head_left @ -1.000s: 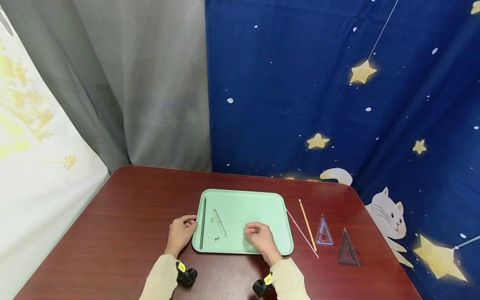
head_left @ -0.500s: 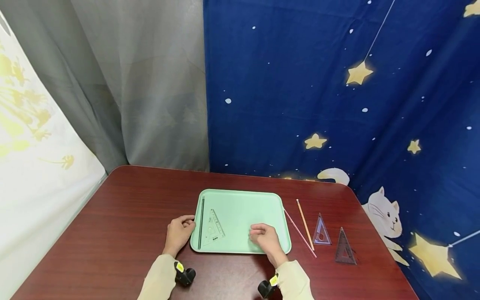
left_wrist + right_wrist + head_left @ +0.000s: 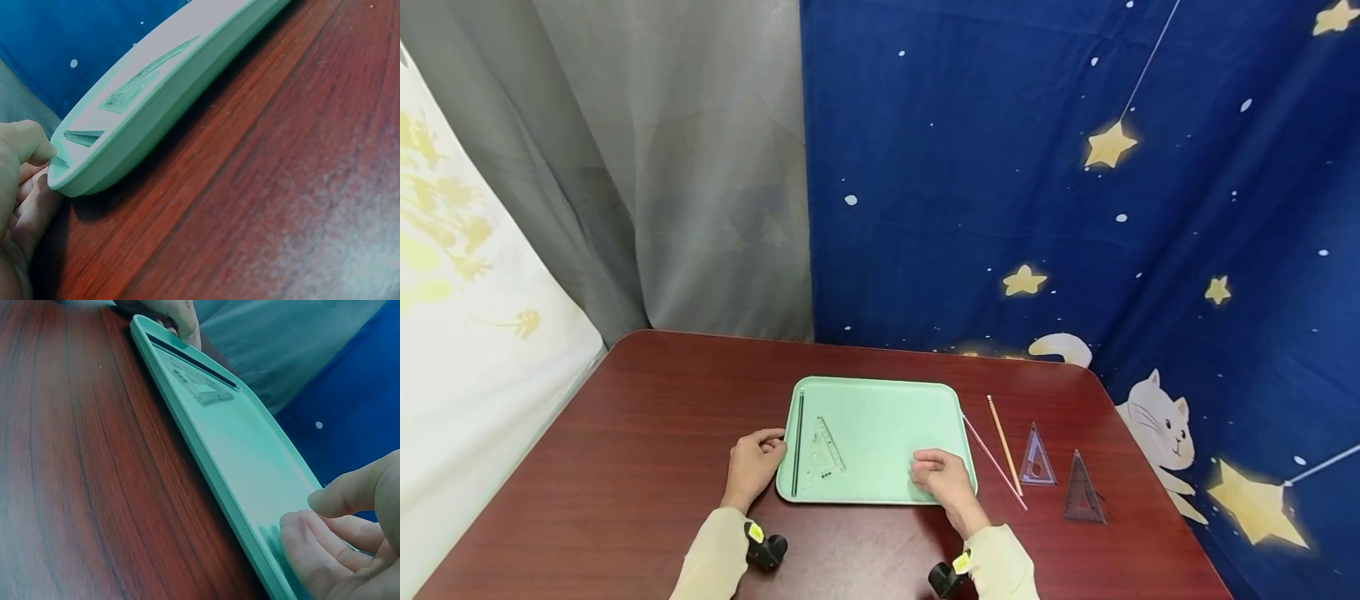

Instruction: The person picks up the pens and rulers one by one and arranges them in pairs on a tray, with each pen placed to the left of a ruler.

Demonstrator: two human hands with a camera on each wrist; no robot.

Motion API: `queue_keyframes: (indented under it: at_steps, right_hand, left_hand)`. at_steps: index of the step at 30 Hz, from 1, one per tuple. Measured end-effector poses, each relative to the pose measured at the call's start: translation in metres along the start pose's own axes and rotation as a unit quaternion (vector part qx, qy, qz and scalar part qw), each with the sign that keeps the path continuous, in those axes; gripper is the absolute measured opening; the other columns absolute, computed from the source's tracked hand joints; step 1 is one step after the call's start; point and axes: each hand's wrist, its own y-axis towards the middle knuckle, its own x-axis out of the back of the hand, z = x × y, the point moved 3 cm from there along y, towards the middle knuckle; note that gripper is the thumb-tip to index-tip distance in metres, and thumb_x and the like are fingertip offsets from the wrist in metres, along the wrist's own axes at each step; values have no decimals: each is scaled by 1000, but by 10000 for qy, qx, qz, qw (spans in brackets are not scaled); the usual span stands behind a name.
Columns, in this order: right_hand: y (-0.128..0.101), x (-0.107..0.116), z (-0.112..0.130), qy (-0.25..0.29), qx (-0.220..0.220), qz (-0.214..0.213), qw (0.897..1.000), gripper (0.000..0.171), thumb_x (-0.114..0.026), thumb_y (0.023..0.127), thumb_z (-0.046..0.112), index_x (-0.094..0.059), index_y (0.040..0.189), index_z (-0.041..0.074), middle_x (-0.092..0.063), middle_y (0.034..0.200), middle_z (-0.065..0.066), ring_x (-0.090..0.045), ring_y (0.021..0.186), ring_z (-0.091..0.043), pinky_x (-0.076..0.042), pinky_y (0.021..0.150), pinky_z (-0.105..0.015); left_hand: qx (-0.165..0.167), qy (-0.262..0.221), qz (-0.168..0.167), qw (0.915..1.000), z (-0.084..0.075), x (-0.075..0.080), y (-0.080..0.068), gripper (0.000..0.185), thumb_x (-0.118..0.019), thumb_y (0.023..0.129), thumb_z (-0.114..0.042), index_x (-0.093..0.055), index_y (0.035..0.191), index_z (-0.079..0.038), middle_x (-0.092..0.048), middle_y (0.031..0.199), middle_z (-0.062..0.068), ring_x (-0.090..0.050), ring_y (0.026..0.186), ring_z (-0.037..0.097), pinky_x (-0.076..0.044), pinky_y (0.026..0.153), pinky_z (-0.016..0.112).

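Left hand (image 3: pixel 756 467): you pinch the tray's left rim, at about its 9 o'clock side, with 12 pointing away from you.
Tray (image 3: pixel 880 433): at your left hand's 3 o'clock, flat on the table (image 3: pixel 662 417), long axis 9 to 3.
Dark pencil (image 3: pixel 798 442): inside the tray along its left edge, axis 12 to 6, nearer your left hand.
Clear set square (image 3: pixel 831 450): in the tray just right of that pencil, narrow tip near 12.
Right hand (image 3: pixel 943 479): over the tray's right end, your fingers loosely bent, thumb apart, nothing held; contact with the tray you cannot tell.
Pink pencil (image 3: pixel 995 462): outside the tray, between your right hand's 2 and 3 o'clock, axis 11 to 5; the nearest loose piece to those fingers.
Orange pencil (image 3: pixel 1004 446): just beyond, at your right hand's 2, axis steeper; near ends close, touching or not unclear.
Purple set square (image 3: pixel 1037 458): farther, near your right hand's 3, tip to 12.
Dark set square (image 3: pixel 1083 487): farthest out, also around 3, tip near 12.
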Motion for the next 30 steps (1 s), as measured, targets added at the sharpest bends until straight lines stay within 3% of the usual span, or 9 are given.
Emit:
queue_keyframes:
  at_steps: [18, 30]
  right_hand:
    - [-11, 31, -8, -5, -163, -349, 9993, 36, -60, 76, -7, -60, 111, -16, -69, 94, -22, -64, 75, -11, -54, 70, -27]
    - [-13, 51, -12, 77, -185, -625, 9978, 33, -58, 80, -8, -57, 112, -20, -69, 90, -21, -62, 71, -10, -53, 65, -24]
  left_hand:
    - [-45, 104, -36, 9999, 0, 1, 0, 26, -60, 84, -12, -72, 107, -4, -67, 71, 1, -55, 62, 8, -42, 64, 23]
    - [-46, 121, -43, 9999, -1, 1, 0, 27, -60, 84, -12, -72, 107, -4, -66, 71, 1, -54, 62, 8, -42, 64, 23]
